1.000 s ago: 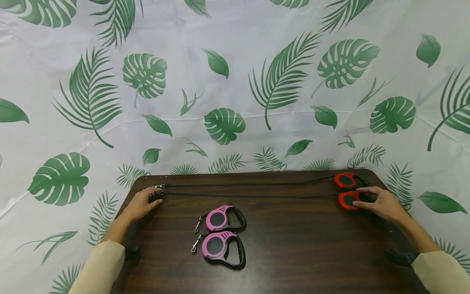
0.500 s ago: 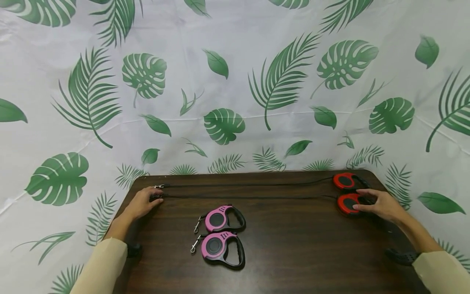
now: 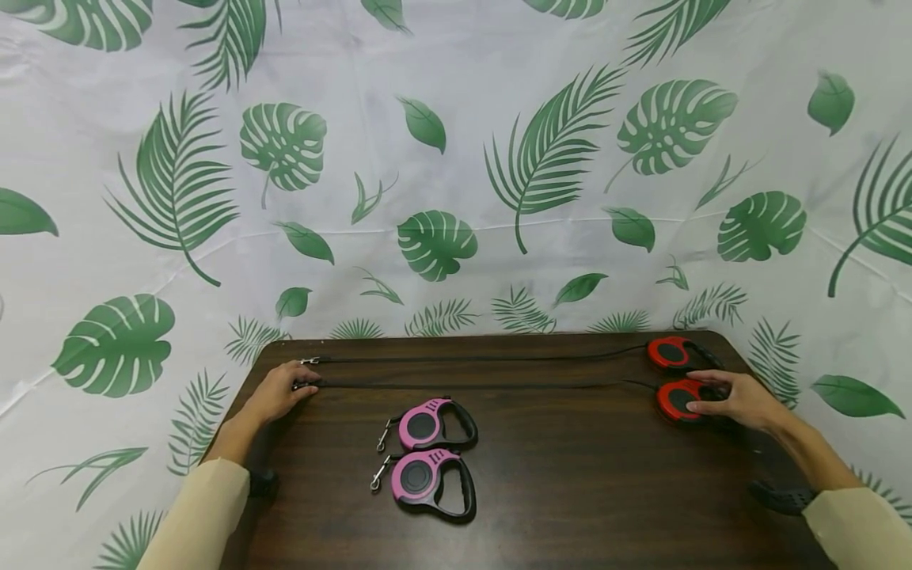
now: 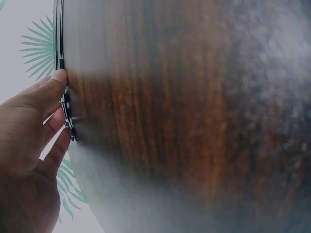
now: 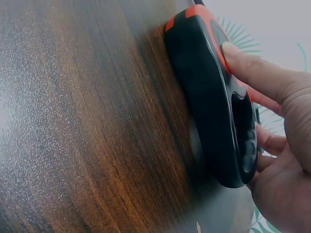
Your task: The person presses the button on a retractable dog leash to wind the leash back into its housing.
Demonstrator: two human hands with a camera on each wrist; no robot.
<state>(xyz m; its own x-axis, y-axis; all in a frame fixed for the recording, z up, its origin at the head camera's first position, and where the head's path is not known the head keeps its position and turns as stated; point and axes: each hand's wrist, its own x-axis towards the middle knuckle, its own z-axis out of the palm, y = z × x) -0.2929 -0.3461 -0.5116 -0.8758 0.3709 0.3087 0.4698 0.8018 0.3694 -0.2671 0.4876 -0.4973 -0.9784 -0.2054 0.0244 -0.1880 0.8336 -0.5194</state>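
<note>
Left hand (image 3: 274, 400) pinching metal clip (image 3: 305, 385) of near cord (image 3: 484, 385), far-left tabletop (image 3: 570, 491). Cord stretched taut across to near red retractable leash (image 3: 677, 398). Right hand (image 3: 737, 400) gripping that housing, thumb on top, fingers (image 5: 269, 143) curled through handle. Risk: clip slipping from pinch, spring whipping it rightward. Far red leash (image 3: 670, 352) and cord close behind, tangle possible.
</note>
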